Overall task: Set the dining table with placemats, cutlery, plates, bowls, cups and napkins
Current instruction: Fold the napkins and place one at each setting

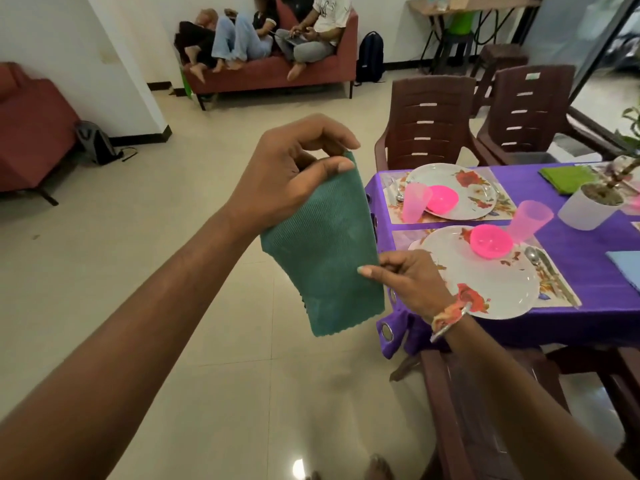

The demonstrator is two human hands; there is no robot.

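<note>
A dark green cloth napkin hangs folded in the air, left of the table. My left hand pinches its top corner between thumb and fingers. My right hand pinches its right edge lower down. On the purple tablecloth lie two floral placemats. The near plate carries a pink bowl, with a pink cup behind it and cutlery to its right. The far plate holds a pink bowl, with a pink cup tilted beside it.
A light green napkin and a blue napkin lie on the table near a white plant pot. Brown plastic chairs stand around the table, one below my right arm. People sit on a red sofa behind open tiled floor.
</note>
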